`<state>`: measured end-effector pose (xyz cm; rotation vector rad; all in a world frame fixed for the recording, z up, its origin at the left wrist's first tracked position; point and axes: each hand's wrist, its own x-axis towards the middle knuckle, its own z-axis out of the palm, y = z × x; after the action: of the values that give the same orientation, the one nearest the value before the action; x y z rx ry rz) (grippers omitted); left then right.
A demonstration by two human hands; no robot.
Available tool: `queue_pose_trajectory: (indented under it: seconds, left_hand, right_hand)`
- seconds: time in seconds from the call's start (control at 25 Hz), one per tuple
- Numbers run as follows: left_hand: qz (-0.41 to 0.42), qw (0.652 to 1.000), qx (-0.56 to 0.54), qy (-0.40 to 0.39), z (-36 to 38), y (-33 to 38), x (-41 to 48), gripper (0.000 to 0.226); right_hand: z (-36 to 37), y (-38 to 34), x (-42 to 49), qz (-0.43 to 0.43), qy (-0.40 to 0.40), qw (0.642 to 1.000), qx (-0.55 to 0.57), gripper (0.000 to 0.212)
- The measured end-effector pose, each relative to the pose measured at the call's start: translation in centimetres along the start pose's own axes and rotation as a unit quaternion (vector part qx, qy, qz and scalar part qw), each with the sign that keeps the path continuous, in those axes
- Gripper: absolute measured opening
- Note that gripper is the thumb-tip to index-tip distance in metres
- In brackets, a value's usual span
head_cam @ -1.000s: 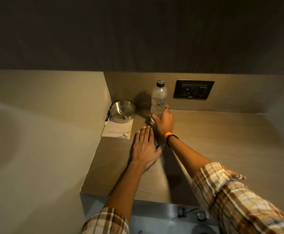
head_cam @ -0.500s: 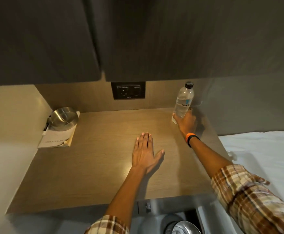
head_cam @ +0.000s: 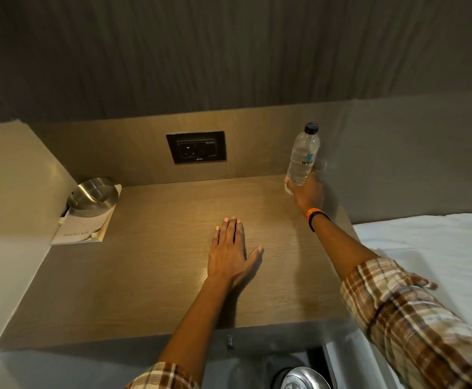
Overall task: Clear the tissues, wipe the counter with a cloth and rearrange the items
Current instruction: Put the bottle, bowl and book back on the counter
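One head-worn camera looks forward and steeply down, close over the counter (head_cam: pixel 159 276) and both forearms

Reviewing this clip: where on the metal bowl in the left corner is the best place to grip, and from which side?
Probably the near-right rim of the metal bowl, pinched from above. It sits on a booklet in the corner, with walls to its left and behind, so only the front and right are open. The left hand, flat on the counter, is nearest.

Wooden counter (head_cam: pixel 159 276), centre of frame — left hand (head_cam: pixel 230 255) flat on it, fingers together. Water bottle (head_cam: pixel 302 155), upper right, upright, base gripped by right hand (head_cam: pixel 307 192). Steel ashtray (head_cam: pixel 94 196) on notepad (head_cam: pixel 82 233), left edge. Black wall socket (head_cam: pixel 196 147), upper centre.
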<state>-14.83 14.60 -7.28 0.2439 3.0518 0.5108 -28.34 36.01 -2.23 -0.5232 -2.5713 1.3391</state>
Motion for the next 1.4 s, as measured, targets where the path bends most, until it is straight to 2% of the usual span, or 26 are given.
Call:
queue_pose_trajectory:
  seconds: [0.08,0.16,0.24,0.32,0.36,0.44,0.6,0.84,0.92,1.04,1.2,1.4]
  left_hand:
    - [0.002,1.000,0.004,0.002,-0.3,-0.6,-0.4,0.092]
    - [0.001,1.000,0.011,0.020,-0.6,-1.9,-0.9,0.091]
    - [-0.007,0.999,0.020,0.046,-1.1,-3.9,-1.6,0.091]
    - [-0.016,0.998,0.024,0.063,-1.9,-6.7,-2.3,0.090]
    - [-0.023,0.997,0.025,0.067,-2.5,-8.4,-2.7,0.089]
    - [-0.039,0.996,0.034,0.075,-3.9,-12.3,-3.9,0.087]
    - [-0.076,0.990,0.074,0.093,-6.7,-20.6,-6.8,0.085]
    - [-0.103,0.986,0.103,0.075,-8.8,-29.3,-8.0,0.089]
    - [-0.091,0.986,0.114,0.083,-8.9,-30.0,-7.9,0.090]
    - [-0.074,0.986,0.108,0.106,-8.8,-29.9,-7.8,0.086]
    - [-0.031,0.985,0.102,0.137,-9.0,-28.3,-7.9,0.082]
    - [0.008,0.994,0.072,0.077,-7.4,-23.2,-5.1,0.086]
  right_hand:
    - [0.2,0.2,-1.0,0.012,0.007,0.999,0.034,0.061]
    - [0.8,0.1,-3.6,0.033,0.028,0.997,0.060,0.091]
    - [2.2,-0.2,-6.9,0.025,0.073,0.997,0.016,0.106]
    - [4.3,-0.7,-10.5,-0.028,0.099,0.994,-0.034,0.102]
    - [5.8,-1.4,-12.4,-0.064,0.087,0.992,-0.060,0.098]
    - [9.9,-3.7,-15.7,-0.139,0.027,0.985,-0.099,0.085]
    - [19.3,-11.5,-20.2,-0.208,-0.163,0.964,-0.013,0.060]
    - [31.7,-21.6,-22.0,-0.305,-0.277,0.907,-0.090,0.049]
    - [34.3,-22.7,-21.4,-0.308,-0.269,0.901,-0.144,0.039]
    - [35.4,-22.6,-20.7,-0.269,-0.233,0.923,-0.150,0.025]
    - [31.1,-20.7,-21.0,-0.214,-0.191,0.955,-0.079,0.033]
    - [22.0,-13.5,-18.2,-0.120,-0.087,0.984,-0.103,0.043]
